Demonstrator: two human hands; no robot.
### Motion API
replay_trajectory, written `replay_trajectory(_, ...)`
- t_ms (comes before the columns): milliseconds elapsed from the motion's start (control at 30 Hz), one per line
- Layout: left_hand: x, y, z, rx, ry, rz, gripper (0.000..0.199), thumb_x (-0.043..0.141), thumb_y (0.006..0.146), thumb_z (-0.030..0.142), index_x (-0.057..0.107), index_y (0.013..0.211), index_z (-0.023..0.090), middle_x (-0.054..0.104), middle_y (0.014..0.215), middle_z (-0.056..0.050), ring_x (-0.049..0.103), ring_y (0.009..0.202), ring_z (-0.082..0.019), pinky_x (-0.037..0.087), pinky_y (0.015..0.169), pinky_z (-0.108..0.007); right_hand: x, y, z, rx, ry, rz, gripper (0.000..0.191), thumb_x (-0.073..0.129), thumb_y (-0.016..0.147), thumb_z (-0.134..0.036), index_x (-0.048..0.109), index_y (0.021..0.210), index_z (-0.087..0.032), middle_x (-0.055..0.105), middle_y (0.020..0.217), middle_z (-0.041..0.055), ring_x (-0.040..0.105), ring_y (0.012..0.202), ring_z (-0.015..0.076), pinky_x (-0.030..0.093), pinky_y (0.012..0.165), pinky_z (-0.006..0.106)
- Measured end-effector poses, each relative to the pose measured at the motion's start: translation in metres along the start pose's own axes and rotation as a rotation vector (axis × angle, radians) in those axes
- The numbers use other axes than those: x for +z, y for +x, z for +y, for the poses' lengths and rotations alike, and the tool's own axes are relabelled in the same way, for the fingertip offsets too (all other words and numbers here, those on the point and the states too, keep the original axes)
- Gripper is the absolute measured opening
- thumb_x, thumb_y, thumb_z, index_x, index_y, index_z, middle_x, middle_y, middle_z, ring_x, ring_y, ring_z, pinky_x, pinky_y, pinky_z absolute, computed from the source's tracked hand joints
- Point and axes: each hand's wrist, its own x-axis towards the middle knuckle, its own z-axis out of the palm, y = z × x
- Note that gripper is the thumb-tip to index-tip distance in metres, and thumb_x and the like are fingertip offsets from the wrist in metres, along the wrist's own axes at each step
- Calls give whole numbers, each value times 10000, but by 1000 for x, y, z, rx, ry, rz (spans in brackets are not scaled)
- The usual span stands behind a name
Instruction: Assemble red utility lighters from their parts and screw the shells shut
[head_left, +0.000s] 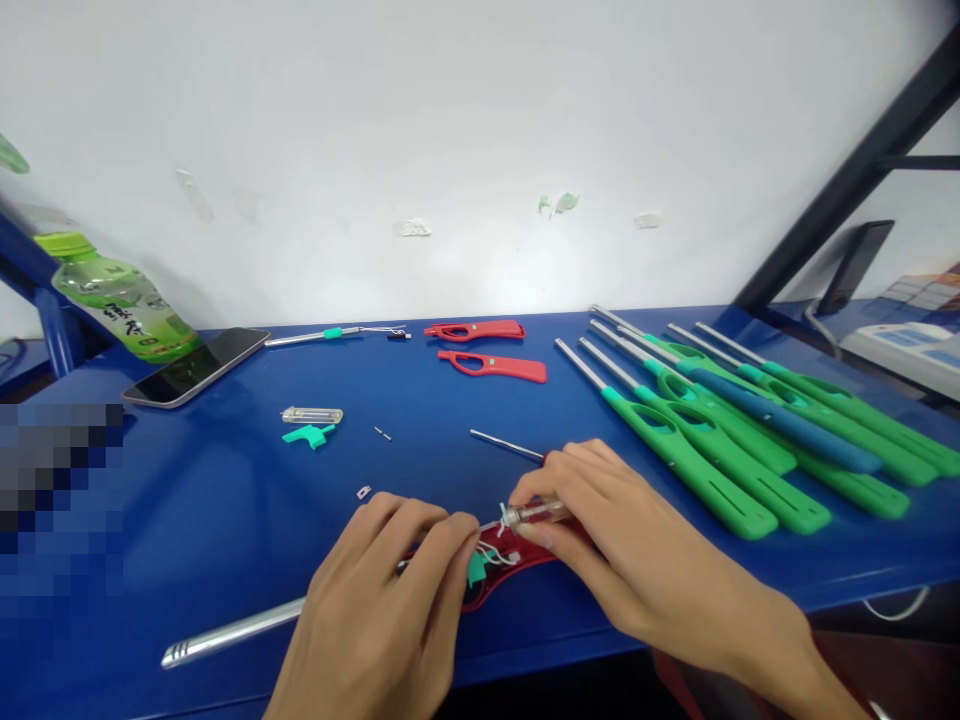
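Observation:
In front of me lies an opened lighter with a red half-shell (531, 550) and a long metal tube (232, 632) reaching left. My left hand (382, 600) is closed over the lighter where tube and shell meet, hiding that part. Inside the shell, a teal trigger (477, 569) and white wires (496, 553) show beside the fingertips. My right hand (637, 570) pinches a clear fuel tank (546, 511), its valve end pointing left over the shell. A screwdriver (506, 444) lies just beyond the right hand, its handle partly hidden.
Several green lighters (697, 465) and a blue one (787, 420) lie at right. Two red half-shells (495, 367) are near the wall. Another fuel tank (313, 415), a teal trigger (309, 435) and small parts lie left. A phone (199, 368) and bottle (124, 300) stand farther left.

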Motion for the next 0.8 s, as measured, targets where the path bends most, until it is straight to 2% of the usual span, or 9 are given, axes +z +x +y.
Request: replay_trajectory(800, 1, -3, -1, 31, 6, -46, 168, 612, 1040, 34, 646, 1143, 162, 667, 969, -41, 566, 887, -194, 512, 863, -372, 3, -1, 2, -37, 8, -2, 51, 519, 1157, -231, 558, 1179, -255, 722, 1130, -23, 622, 1005, 192, 392, 1001, 390)
